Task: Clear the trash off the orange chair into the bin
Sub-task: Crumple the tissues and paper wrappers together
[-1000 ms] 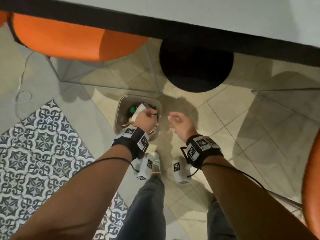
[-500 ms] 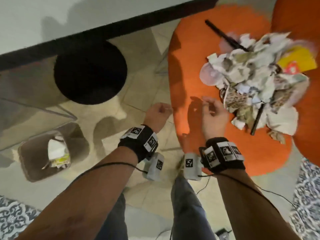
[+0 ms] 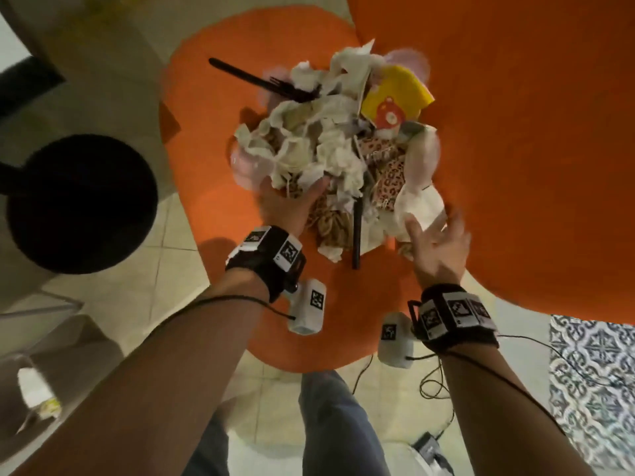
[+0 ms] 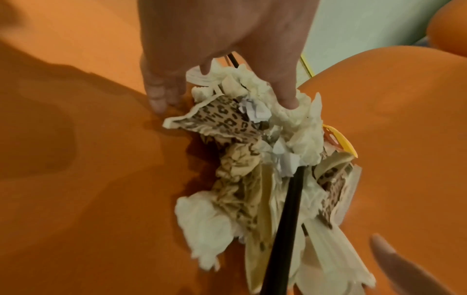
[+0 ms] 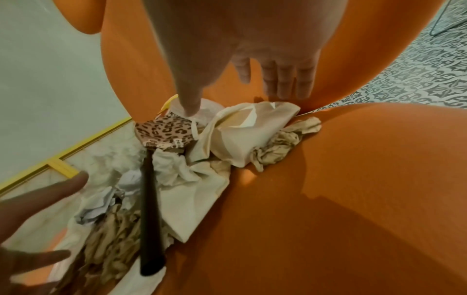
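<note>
A heap of trash (image 3: 330, 149) lies on the orange chair seat (image 3: 206, 149): crumpled white napkins, leopard-print paper, a yellow card (image 3: 395, 94), a black fork (image 3: 261, 80) and a black utensil handle (image 3: 356, 231). My left hand (image 3: 292, 202) is open at the heap's near-left edge; its thumb presses a napkin (image 4: 290, 127) and its fingers (image 4: 156, 99) touch the seat. My right hand (image 3: 438, 242) hovers open, fingers spread, over a folded white napkin (image 5: 242, 127) at the heap's right side. The bin (image 3: 13, 424) stands on the floor at far lower left.
The chair's orange back (image 3: 515, 132) rises right behind the heap. A black round stool (image 3: 79, 204) stands left of the chair. Cables (image 3: 433, 383) and a patterned rug (image 3: 591, 389) lie on the tiled floor at lower right. The bin holds white paper.
Both hands left the bin, where the left one held trash. The view swung right to the chair, and both hands opened and reached onto the heap.
</note>
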A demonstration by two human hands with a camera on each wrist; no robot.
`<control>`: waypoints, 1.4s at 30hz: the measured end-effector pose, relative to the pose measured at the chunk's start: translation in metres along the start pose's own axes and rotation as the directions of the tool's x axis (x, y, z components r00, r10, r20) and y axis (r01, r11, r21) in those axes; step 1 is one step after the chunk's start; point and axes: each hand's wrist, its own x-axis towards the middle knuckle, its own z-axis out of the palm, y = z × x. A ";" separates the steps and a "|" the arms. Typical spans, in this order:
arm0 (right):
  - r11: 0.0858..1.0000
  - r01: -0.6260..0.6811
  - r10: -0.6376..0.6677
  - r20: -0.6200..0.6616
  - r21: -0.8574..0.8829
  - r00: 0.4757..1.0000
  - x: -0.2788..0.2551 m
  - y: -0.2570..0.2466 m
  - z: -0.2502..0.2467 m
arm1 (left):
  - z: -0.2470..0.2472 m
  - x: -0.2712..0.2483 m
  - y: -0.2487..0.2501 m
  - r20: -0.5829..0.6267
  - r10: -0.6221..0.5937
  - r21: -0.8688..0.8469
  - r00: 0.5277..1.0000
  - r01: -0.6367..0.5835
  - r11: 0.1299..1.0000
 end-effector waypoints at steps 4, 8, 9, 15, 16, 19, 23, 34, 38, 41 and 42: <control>0.994 -0.018 0.022 0.040 -0.106 0.999 0.016 -0.012 0.007 | 0.015 0.013 0.017 -0.018 -0.082 0.150 0.996 0.084 0.985; 0.982 -0.054 0.060 0.027 -0.179 0.998 0.025 -0.020 0.015 | 0.023 0.022 0.022 -0.097 -0.127 0.199 0.987 0.144 0.969; 0.986 -0.045 0.051 0.035 -0.161 0.998 0.027 -0.020 0.018 | 0.024 0.025 0.021 -0.105 -0.146 0.193 0.984 0.164 0.967; 0.979 -0.154 0.144 0.083 0.129 0.986 0.028 -0.025 0.026 | 0.020 0.030 0.014 -0.088 -0.079 0.163 0.993 0.092 0.982; 0.979 -0.148 0.139 0.073 0.138 0.988 0.026 -0.027 0.025 | 0.019 0.028 0.013 -0.085 -0.067 0.147 0.994 0.079 0.986; 0.983 -0.097 0.091 0.042 0.158 0.995 0.021 -0.033 0.019 | 0.014 0.021 0.013 -0.074 -0.009 0.156 0.997 0.020 0.988; 0.984 -0.062 0.058 0.026 0.167 0.998 0.016 -0.036 0.007 | 0.007 0.011 0.014 -0.096 0.091 0.219 0.991 -0.068 0.973; 0.987 0.029 -0.034 0.030 0.160 0.999 0.007 -0.032 -0.013 | -0.019 0.065 0.037 -0.228 0.144 0.385 0.963 -0.047 0.922; 0.967 0.088 -0.112 0.092 0.239 0.989 -0.001 -0.032 -0.015 | -0.020 0.081 0.023 -0.155 0.262 0.722 0.952 -0.072 0.688; 0.936 0.118 -0.149 0.068 0.333 0.987 -0.003 -0.034 -0.017 | -0.024 0.087 0.014 -0.179 0.209 0.670 0.961 -0.037 0.741; 0.915 0.116 -0.152 0.063 0.386 0.986 -0.002 -0.033 -0.018 | -0.025 0.088 0.012 -0.183 0.180 0.636 0.966 -0.024 0.772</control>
